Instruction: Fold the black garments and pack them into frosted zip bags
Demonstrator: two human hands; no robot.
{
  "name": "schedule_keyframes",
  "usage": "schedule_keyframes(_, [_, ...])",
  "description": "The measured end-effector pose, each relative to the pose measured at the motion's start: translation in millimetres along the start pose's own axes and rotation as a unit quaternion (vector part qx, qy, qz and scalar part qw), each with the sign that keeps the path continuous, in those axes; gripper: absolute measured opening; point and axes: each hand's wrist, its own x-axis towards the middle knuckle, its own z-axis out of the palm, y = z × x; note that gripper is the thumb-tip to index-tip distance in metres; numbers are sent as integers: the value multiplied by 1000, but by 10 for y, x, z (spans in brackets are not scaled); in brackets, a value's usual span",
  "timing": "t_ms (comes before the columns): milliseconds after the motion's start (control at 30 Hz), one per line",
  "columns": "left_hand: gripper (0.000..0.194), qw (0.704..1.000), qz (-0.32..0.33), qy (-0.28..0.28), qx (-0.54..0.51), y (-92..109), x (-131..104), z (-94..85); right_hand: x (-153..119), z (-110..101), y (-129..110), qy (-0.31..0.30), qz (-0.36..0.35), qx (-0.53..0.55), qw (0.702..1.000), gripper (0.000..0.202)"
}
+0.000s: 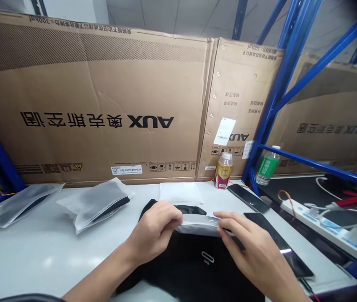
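Both my hands are on a translucent frosted plastic bag point(199, 224), stretched between them over a black cloth item point(191, 264) on the table. My left hand point(156, 228) pinches the bag's left end, fingers curled in. At the other end, the fingers of my right hand point(244, 239) close on the bag, thumb underneath. A small light logo shows on the black cloth just below the bag. Whatever may be inside the bag is hard to make out.
Two frosted bags with dark contents, one near point(98, 205) and one farther left point(18, 205), lie on the white table point(55, 260). Behind stand large cardboard boxes point(103, 84). To the right are a drink bottle point(223, 170), a phone point(249, 198), a black tablet point(279, 243) and a power strip point(323, 226).
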Motion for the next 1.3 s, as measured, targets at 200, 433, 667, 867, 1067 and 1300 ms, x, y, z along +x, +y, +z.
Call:
schedule_keyframes(200, [21, 998, -60, 26, -3, -56, 16, -76, -177, -103, 279, 9, 72, 5, 997, 18])
schedule_keyframes(433, [10, 987, -93, -115, -62, -65, 81, -308, -494, -423, 606, -113, 146, 33, 982, 20])
schedule_keyframes(667, [29, 969, -98, -227, -22, 212, 40, 17, -351, 56, 172, -86, 156, 19, 984, 37])
schedule_keyframes(867, [106, 928, -92, -357, 61, 139, -338, 449, -293, 825, -80, -193, 124, 13, 973, 58])
schedule_keyframes(1067, [93, 928, -22, -359, 96, 180, -250, 276, -409, 456, 142, -167, 151, 130, 966, 52])
schedule_keyframes(1300, [35, 953, 118, -232, 158, 178, -187, 374, -417, 247, 464, -34, 224, 192, 955, 44])
